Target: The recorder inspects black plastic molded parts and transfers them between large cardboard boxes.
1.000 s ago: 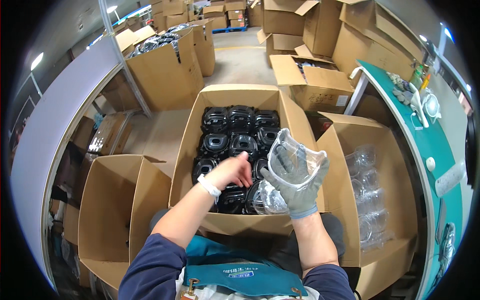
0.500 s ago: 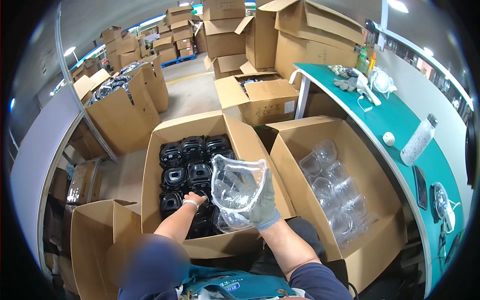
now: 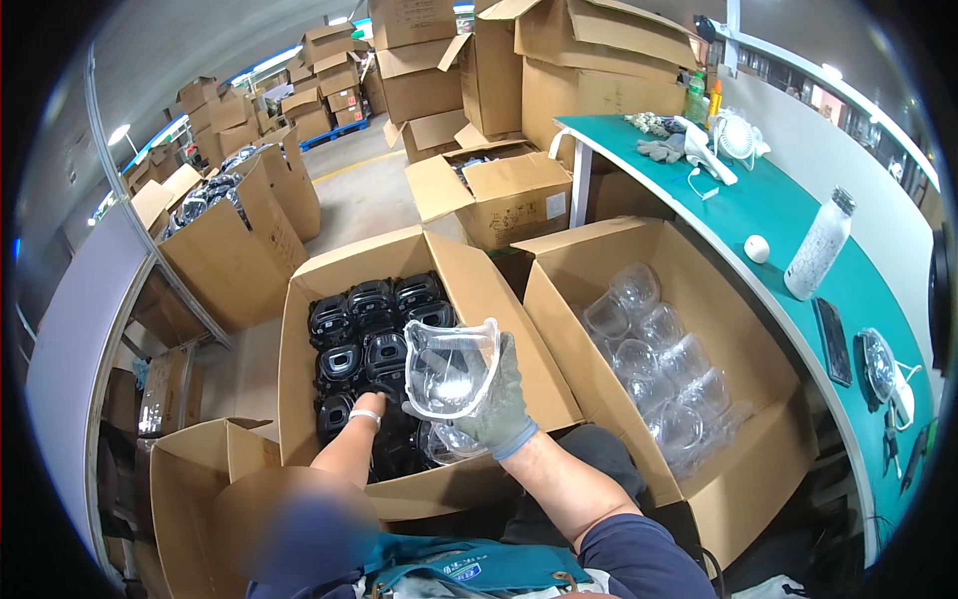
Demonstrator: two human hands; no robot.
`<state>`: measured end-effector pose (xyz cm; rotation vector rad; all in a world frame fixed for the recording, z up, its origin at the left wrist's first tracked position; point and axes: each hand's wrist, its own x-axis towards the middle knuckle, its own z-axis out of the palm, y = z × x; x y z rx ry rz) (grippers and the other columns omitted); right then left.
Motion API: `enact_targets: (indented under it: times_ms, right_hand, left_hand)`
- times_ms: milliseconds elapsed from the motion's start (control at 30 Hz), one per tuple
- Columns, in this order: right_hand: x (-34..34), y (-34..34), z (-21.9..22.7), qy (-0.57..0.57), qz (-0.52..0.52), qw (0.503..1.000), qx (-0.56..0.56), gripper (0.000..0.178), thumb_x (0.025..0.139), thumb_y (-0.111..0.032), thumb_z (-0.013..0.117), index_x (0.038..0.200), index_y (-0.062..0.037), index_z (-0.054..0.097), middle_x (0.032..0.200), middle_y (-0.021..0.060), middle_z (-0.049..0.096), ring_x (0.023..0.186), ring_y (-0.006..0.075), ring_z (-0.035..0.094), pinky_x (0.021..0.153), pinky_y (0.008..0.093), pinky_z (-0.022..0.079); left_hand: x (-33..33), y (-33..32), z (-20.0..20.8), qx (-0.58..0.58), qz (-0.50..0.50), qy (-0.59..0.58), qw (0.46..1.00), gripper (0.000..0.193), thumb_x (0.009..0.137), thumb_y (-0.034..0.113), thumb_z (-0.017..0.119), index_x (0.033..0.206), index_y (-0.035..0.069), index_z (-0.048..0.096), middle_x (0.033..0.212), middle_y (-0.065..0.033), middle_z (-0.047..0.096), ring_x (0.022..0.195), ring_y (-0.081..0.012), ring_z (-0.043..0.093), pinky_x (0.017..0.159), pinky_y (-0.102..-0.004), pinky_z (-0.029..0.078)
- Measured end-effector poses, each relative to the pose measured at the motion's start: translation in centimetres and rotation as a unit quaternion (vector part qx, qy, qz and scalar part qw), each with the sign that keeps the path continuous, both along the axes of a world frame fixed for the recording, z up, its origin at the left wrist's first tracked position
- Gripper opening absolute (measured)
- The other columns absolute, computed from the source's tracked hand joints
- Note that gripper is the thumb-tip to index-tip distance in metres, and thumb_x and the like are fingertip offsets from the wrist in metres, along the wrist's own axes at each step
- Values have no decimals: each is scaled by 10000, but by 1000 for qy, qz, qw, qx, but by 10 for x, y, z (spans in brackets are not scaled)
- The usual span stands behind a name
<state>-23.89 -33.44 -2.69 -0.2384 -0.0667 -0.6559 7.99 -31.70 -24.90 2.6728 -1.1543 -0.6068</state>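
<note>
My right hand (image 3: 494,409), in a grey glove, grips a clear plastic shell (image 3: 451,369) by its right side. The shell is cup-like, with a thick squared rim, and is held up over an open cardboard box (image 3: 439,499). Inside that box, black plastic housings (image 3: 385,351) stand in rows. More clear shells (image 3: 446,442) lie at its near right corner, partly behind my right hand. My bare left hand (image 3: 373,397), with a white band at the wrist, reaches down among the near housings. Its fingers are hidden between them.
To the right, another open box (image 3: 679,489) holds several clear shells (image 3: 659,349). Beyond it runs a green-topped bench (image 3: 733,225) with a bottle (image 3: 820,245), a phone (image 3: 831,341), gloves (image 3: 661,150) and a small fan (image 3: 736,138). Cardboard boxes (image 3: 235,250) stand at left and behind.
My left hand has sunk deeper among the black housings, and its fingers have gone out of sight. The right hand still holds the clear shell. The whole view has shifted slightly.
</note>
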Motion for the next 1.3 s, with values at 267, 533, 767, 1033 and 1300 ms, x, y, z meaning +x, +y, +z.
enact_targets:
  times_ms: [267,533,767,1033,1300]
  right_hand:
    - [20,-12,-43,39,-3,999,0,703,853,-688,459,1310,-154,483,1281,116,538,1143,304,532,927,632,421]
    - [32,45,-30,2,224,966,129,611,872,-622,505,1304,-188,502,1251,85,561,1095,276,559,918,565,455]
    - [57,46,-60,155,-117,959,-207,736,894,-370,630,1432,-13,276,1359,81,427,1277,223,390,1099,336,284]
    - [53,74,-41,139,-244,879,-385,844,796,-199,712,1442,-14,201,1359,124,381,1263,229,377,1078,366,308]
    - [54,58,-50,95,-33,994,-51,520,960,-464,468,1320,-89,449,1203,54,573,1076,168,575,948,322,469]
  left_hand:
    - [2,12,102,-406,-37,-38,913,217,859,122,445,820,-46,576,742,-188,565,681,-306,564,655,-386,452]
    - [-114,112,272,-275,-472,-91,832,109,728,15,652,832,21,621,978,-106,568,995,-304,528,880,-397,435]
    - [-140,129,223,-428,21,542,723,545,959,321,478,1455,163,318,1430,-46,392,1337,-219,352,1077,-343,263]
    - [-162,114,172,-567,-66,464,677,654,925,267,572,1459,65,252,1429,-106,381,1299,-233,401,1100,-362,293]
    - [-156,127,200,-424,-111,229,869,617,780,-21,617,1343,14,369,1449,-159,340,1297,-246,412,1056,-344,362]
